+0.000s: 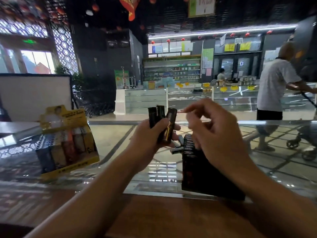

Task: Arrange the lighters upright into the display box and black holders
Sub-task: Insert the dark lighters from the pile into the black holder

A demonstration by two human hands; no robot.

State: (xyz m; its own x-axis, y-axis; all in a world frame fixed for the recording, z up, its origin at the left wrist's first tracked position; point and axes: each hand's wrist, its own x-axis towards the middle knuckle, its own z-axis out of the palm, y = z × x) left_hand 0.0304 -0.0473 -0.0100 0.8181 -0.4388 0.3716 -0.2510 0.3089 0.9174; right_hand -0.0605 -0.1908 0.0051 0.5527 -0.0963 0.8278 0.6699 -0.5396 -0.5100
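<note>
- Left hand raised above the glass worktop, grip clamped round a bundle of black lighters, three tops fanned upward.
- Right hand blurred, fingers loosely curled, holding nothing, over the black holder.
- Holder's far row of lighters stands upright; one loose lighter lies just left of it.
- Yellow display box well apart at left, full of upright lighters.
- Bare glass between box and holder; wooden edge nearest.
</note>
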